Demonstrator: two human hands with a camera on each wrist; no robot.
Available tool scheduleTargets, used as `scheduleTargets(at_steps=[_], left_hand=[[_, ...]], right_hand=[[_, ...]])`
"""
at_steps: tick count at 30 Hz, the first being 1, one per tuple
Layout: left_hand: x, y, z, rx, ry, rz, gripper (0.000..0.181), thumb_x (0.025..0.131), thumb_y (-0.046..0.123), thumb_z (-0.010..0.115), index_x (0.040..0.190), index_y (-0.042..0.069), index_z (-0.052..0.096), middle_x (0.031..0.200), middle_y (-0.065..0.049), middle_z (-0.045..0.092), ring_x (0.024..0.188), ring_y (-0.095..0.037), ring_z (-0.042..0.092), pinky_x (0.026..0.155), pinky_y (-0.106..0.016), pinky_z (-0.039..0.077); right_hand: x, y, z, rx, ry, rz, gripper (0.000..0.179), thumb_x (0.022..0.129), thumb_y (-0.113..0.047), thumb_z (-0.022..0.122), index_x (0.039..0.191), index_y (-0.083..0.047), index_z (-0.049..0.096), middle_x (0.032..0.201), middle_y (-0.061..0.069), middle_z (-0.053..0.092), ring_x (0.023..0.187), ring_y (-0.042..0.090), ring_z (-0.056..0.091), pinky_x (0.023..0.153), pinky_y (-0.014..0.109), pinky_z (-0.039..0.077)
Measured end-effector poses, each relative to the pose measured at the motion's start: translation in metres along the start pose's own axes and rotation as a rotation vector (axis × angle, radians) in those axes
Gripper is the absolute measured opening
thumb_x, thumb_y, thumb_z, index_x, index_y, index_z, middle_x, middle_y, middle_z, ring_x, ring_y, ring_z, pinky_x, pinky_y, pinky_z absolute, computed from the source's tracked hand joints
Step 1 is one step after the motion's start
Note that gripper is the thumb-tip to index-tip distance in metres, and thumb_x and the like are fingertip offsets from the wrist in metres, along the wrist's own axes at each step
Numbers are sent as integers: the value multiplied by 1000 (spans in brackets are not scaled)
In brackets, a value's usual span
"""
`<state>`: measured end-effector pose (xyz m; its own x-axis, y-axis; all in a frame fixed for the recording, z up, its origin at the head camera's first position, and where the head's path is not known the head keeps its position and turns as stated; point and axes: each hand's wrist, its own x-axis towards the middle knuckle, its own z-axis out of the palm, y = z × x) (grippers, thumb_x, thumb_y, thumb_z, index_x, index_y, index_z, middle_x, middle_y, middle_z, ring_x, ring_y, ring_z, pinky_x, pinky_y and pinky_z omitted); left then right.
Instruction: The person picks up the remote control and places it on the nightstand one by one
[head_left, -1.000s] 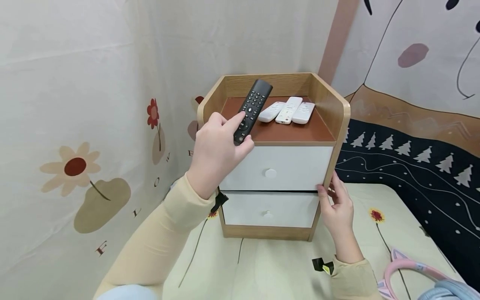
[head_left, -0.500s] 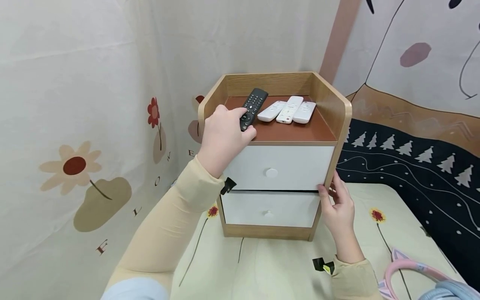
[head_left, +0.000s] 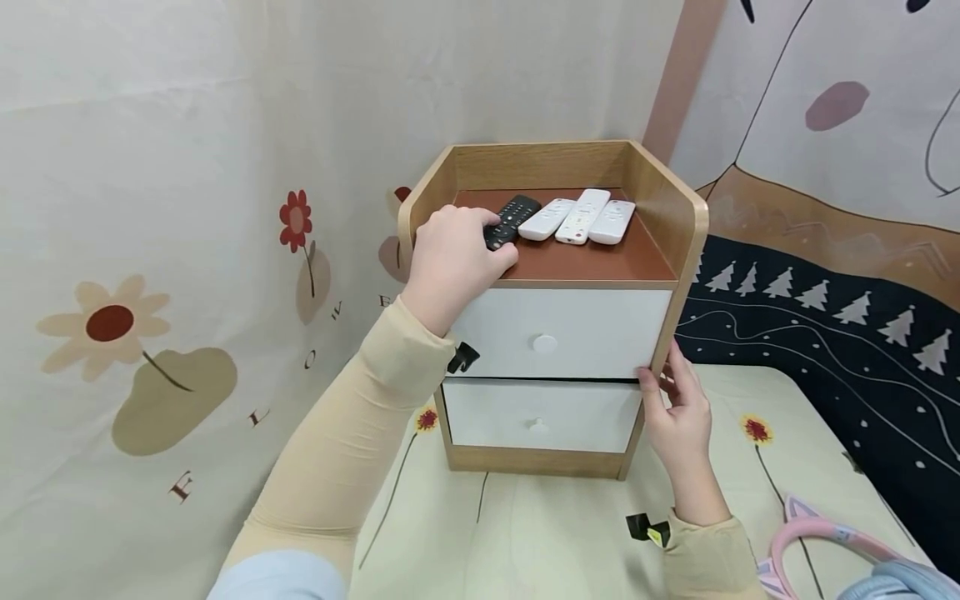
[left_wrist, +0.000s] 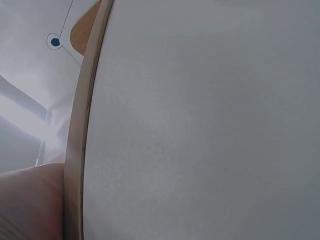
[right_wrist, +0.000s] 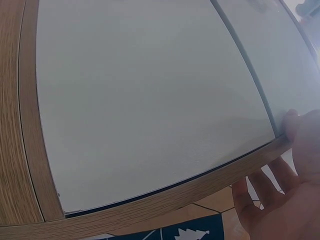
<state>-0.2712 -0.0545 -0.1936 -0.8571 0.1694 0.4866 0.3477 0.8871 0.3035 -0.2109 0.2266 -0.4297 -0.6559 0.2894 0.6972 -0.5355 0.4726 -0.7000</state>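
Note:
My left hand holds a black remote control down at the brown top shelf of a small wooden cabinet. The thumb lies at its right side and a finger at its upper left; the lower end is partly hidden. Right beside it lie three white remote controls, the left one, the middle one and the right one. My right hand grips the cabinet's right side edge. In the right wrist view its thumb is on the front, with the fingers behind the edge.
Raised wooden walls bound the shelf at the back and sides. Two white drawers, upper and lower, are closed. A pink cat-ear headband and a light blue bundle lie front right. A printed cloth hangs at the left.
My left hand has lowered the black remote control from above the shelf down beside the white ones, and it now lies flatter. The right hand stays on the cabinet edge.

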Motion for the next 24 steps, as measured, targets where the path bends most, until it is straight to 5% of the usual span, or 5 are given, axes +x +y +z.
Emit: scheduleTargets(at_steps=[24], left_hand=[[14,3,1,18,-169,-7,55,107,49,66,152,18,67,152,-4,70,142,-28,63,121,-45,49]], right_hand=[[1,1,-1,8,1,-10,67,102,8,69,164,-10,52,144,25,65,120,-16,58,101,1,46]])
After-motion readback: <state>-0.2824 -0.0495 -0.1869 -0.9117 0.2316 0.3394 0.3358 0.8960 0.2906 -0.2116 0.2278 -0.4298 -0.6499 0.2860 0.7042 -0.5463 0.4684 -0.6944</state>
